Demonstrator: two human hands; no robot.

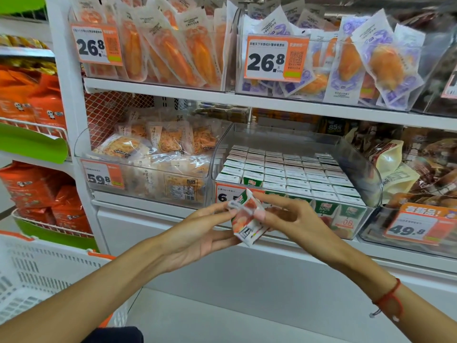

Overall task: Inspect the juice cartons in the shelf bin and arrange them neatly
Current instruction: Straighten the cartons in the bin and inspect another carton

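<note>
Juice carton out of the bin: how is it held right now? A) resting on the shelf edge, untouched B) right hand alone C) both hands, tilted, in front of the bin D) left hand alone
C: the juice carton sits tilted between the left hand and the right hand, fingers of both pinching it, in front of the clear bin.

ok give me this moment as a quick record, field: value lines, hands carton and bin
held item: juice carton, tilted, out of the bin
left hand: left hand holds the carton's left side
right hand: right hand pinches its right side
bin: clear shelf bin, cartons in rows
gap: one open slot in the front row, near the left corner
bin neighbours: snack packs to the left
</note>
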